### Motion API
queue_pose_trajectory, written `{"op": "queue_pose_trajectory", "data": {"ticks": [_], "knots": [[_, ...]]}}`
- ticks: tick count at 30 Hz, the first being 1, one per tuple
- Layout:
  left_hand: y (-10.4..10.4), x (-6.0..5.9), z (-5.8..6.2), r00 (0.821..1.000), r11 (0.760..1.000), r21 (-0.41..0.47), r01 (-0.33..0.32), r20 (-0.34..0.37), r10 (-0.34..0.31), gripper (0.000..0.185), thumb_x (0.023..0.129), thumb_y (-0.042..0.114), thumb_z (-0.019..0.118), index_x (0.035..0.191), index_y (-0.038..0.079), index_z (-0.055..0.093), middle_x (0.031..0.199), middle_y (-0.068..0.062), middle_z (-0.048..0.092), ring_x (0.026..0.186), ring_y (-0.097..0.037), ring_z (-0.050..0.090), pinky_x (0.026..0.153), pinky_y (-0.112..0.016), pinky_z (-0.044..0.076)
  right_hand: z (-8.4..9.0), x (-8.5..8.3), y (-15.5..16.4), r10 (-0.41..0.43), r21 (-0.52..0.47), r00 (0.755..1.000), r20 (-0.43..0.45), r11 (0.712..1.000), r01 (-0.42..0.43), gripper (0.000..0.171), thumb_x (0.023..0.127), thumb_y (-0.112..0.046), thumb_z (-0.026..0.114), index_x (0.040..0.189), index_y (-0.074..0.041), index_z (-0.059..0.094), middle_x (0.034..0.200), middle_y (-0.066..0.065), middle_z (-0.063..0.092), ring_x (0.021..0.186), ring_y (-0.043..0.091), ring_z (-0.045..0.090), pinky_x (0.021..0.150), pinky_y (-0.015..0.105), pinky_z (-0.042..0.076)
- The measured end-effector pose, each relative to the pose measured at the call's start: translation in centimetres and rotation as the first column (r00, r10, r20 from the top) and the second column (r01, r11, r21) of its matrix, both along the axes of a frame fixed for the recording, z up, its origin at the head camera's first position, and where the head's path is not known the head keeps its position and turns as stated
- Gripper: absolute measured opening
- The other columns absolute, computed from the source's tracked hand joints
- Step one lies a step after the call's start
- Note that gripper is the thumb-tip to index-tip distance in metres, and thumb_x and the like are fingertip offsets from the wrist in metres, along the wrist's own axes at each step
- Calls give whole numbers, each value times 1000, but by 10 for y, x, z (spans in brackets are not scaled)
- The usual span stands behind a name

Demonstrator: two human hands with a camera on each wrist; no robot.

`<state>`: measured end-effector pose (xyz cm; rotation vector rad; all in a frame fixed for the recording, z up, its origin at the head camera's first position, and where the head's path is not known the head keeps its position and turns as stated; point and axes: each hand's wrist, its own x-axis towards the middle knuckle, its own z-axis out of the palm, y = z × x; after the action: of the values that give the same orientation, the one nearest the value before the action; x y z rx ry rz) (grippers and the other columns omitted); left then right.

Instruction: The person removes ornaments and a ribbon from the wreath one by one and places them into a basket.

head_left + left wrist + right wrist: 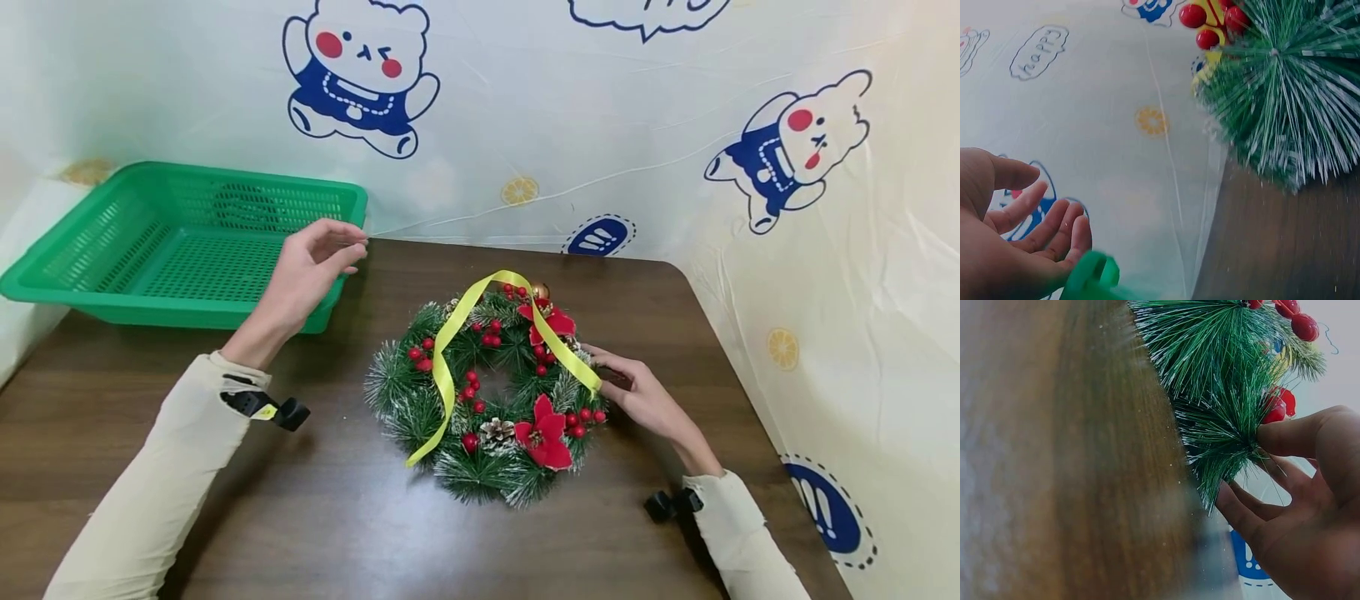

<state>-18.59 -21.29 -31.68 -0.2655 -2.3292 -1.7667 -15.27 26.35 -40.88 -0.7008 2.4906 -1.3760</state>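
A green Christmas wreath [480, 479] lies on the brown table, trimmed with red berries, red poinsettias, pine cones and a gold ball. Across its top a yellow ribbon [444, 375] runs in a loose arch. My right hand [647, 402] holds the wreath's right edge, thumb and fingers about a frosted tuft [1222, 444] in the right wrist view. Over the right rim of a green plastic basket [187, 315] hovers my left hand [306, 271], its fingers loosely bent and holding nothing. Part of the wreath [1279, 94] also shows in the left wrist view.
The basket stands at the back left of the table [330, 533], against a wall covering [480, 100] printed with cartoon bears. That covering also borders the table's right side. Black wrist cameras sit on both cream sleeves [157, 475].
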Motion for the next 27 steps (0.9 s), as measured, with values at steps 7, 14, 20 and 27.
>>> {"op": "queue_pose_trajectory", "data": {"ticks": [7,14,20,27], "knots": [[22,-9,-2,995,995,-28,91,33,-90,30,100,20,61,125,4,59,123,-13,60,106,-17,62,84,-27,55,-2,-1,3,2,-4,1000,4,1000,-1,31,98,-3,59,125,-16,66,152,5,46,141,32,41,110,60,35],[37,-19,-12,981,985,-40,169,102,-164,29,100,20,62,125,6,59,124,-11,61,105,-16,62,83,-27,55,-1,-1,3,37,-22,999,7,999,-37,31,99,-5,59,126,-17,67,152,5,45,141,29,40,109,57,37],[48,-32,-26,964,974,-52,222,163,-211,31,100,21,62,126,6,57,125,-13,60,112,-27,60,88,-37,55,0,-2,3,36,-27,999,31,999,-35,31,99,-7,60,126,-18,67,152,5,47,141,30,41,107,56,40],[55,-42,-50,936,959,-45,278,237,-260,34,101,17,59,130,0,53,130,-21,55,119,-34,57,95,-50,51,-2,-3,7,60,-30,997,56,998,-58,33,99,-5,58,128,-18,66,152,4,46,142,28,39,110,52,37]]}}
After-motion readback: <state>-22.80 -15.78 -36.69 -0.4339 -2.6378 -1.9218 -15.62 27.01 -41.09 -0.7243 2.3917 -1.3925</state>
